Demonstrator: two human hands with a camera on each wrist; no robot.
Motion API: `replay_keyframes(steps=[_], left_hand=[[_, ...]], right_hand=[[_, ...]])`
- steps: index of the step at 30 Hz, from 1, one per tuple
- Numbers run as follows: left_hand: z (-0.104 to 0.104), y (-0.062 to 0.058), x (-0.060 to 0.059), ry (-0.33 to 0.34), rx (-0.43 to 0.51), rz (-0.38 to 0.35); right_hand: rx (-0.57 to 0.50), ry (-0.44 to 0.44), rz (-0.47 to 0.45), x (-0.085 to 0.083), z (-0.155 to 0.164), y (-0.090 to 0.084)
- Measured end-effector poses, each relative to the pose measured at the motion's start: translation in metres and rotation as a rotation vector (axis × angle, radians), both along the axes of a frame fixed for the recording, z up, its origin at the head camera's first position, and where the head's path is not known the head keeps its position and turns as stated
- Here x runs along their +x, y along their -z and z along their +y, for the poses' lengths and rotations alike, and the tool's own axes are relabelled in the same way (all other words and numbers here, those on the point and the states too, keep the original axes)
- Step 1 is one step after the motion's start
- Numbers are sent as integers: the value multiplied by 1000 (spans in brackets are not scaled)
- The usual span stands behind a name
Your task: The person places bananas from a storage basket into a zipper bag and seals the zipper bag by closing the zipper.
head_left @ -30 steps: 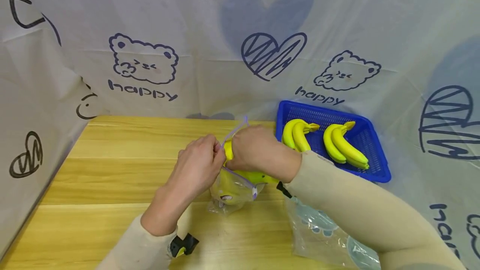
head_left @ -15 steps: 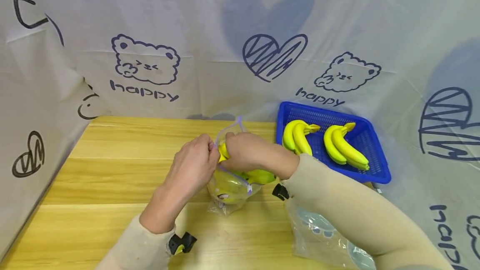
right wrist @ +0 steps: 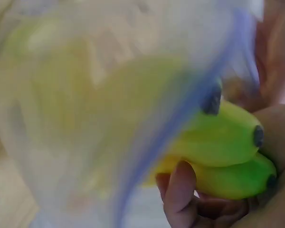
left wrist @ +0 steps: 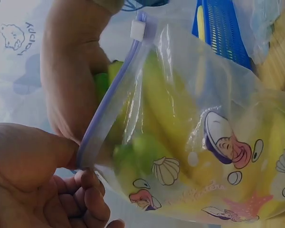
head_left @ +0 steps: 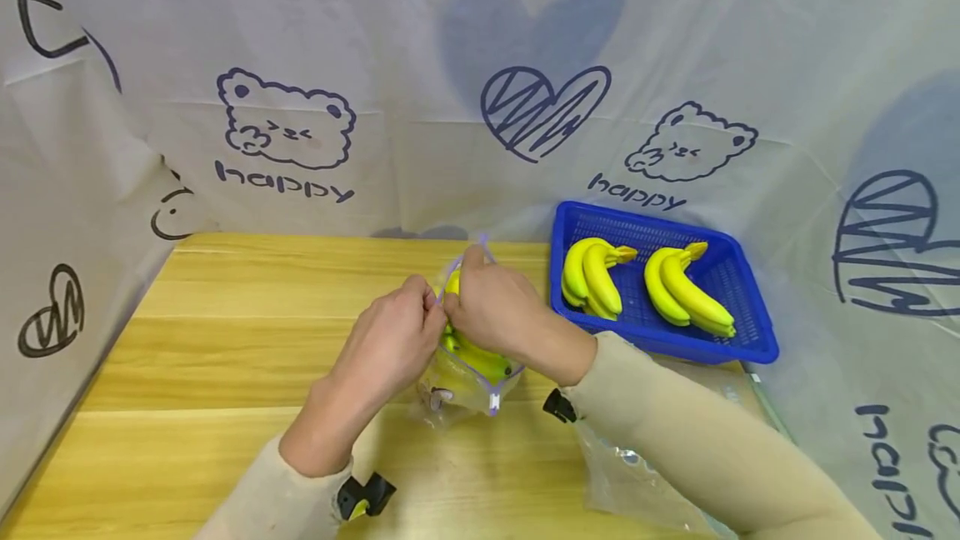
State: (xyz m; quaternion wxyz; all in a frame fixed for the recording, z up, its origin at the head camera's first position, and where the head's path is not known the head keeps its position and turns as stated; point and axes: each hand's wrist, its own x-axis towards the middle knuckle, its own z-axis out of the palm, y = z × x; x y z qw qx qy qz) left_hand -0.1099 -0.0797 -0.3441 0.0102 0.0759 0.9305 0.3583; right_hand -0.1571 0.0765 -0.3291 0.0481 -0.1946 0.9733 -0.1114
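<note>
Both hands (head_left: 450, 319) on zip bag (head_left: 468, 373) with bananas (head_left: 476, 357).

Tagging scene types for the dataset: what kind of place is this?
Likely a staged recording booth, not a real kitchen: printed "happy" bear curtain walls in a bare wooden table, with a blue basket of bananas and a zip bag as props.

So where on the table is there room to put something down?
The left half of the wooden table is bare, from the curtain across to the left hand. It's crowded in the middle, where both hands hold the zip bag of bananas, and on the right, with the blue basket and spare bags.
</note>
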Motion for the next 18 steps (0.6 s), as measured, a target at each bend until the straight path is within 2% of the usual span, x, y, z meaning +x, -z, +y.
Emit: replay_keyframes(steps=[2, 7, 10, 13, 18], left_hand=[[-2, 1, 0, -9, -2, 3], [-10, 2, -3, -48, 1, -9], [-16, 1, -4, -85, 1, -26], [-20, 0, -5, -106, -4, -31], [-19, -1, -4, -87, 14, -20]], right_hand=[[-33, -3, 12, 3, -4, 6], [-103, -13, -157, 12, -2, 3], [-76, -53, -171, 19, 3, -2], [-24, -81, -70, 27, 10, -4], [16, -125, 205, 36, 14, 2]])
